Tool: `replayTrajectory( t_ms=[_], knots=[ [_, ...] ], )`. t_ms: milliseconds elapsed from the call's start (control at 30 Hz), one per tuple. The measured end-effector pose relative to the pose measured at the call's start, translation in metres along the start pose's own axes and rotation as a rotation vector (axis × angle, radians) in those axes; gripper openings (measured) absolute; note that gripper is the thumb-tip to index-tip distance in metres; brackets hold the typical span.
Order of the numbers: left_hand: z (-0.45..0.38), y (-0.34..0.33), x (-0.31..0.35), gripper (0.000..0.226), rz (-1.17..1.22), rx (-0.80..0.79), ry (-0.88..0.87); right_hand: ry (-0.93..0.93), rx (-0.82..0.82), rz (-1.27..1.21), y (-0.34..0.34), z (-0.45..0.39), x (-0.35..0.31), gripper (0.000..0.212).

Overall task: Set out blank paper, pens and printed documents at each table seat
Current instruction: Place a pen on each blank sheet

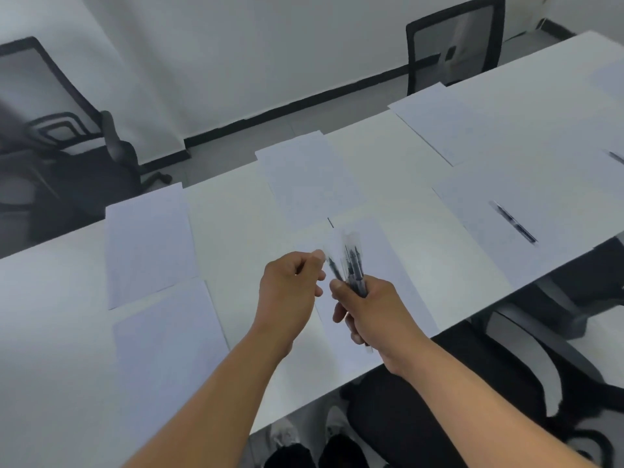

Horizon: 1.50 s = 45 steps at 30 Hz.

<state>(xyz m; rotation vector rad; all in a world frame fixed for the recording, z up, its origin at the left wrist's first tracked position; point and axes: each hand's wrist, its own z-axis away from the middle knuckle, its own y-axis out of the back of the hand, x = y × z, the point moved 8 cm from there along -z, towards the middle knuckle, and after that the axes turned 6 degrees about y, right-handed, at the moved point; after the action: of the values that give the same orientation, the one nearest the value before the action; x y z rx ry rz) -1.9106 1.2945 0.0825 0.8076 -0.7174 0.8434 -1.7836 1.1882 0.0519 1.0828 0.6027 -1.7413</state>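
My right hand (366, 310) grips a bundle of several dark pens (353, 265) upright above the near middle of the white table (236, 211). My left hand (292, 282) is just left of it, and its fingertips pinch the tip of one pen (334, 268) sticking out of the bundle. Under the hands lies a blank sheet (385, 251). More sheets lie at the seats: far middle (310, 177), far left (148, 244), near left (162, 352), right (506, 217). One pen (515, 221) lies on the right sheet.
A black mesh chair (67, 143) stands beyond the table at left, another (452, 45) at the far right. A black seat (472, 383) is pushed to the near edge on my right. Another pen (616, 157) shows at the right border. My shoes (304, 437) are below the table edge.
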Motion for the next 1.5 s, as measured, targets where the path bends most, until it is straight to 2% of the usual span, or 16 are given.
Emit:
replayTrajectory(
  t_ms=[233, 533, 667, 867, 1000, 1100, 1167, 1500],
  knots=[
    [-0.031, -0.017, -0.023, 0.03, -0.094, -0.026, 0.045, -0.029, -0.041, 0.031, -0.004, -0.02, 0.026, 0.025],
    [-0.066, -0.032, -0.041, 0.035, -0.103, -0.016, 0.149, -0.08, -0.007, -0.044, 0.005, -0.044, 0.049, 0.024],
    [-0.084, -0.031, -0.051, 0.038, -0.095, 0.035, 0.193, -0.076, 0.085, 0.085, 0.021, -0.057, 0.061, 0.039],
    [-0.103, -0.052, -0.063, 0.038, -0.184, 0.006, 0.243, -0.113, 0.177, 0.089, 0.04, -0.065, 0.074, 0.038],
    [-0.113, -0.069, -0.069, 0.043, -0.317, -0.008, 0.255, -0.135, 0.185, 0.085, 0.047, -0.067, 0.081, 0.041],
    [-0.119, -0.077, -0.069, 0.034, -0.419, -0.001, 0.224, -0.145, 0.183, 0.098, 0.051, -0.069, 0.086, 0.044],
    [-0.122, -0.08, -0.072, 0.041, -0.468, 0.001, 0.224, -0.155, 0.183, 0.085, 0.053, -0.069, 0.091, 0.046],
    [-0.12, -0.081, -0.085, 0.047, -0.509, 0.034, 0.261, -0.153, 0.18, 0.075, 0.057, -0.066, 0.096, 0.051]
  ],
)
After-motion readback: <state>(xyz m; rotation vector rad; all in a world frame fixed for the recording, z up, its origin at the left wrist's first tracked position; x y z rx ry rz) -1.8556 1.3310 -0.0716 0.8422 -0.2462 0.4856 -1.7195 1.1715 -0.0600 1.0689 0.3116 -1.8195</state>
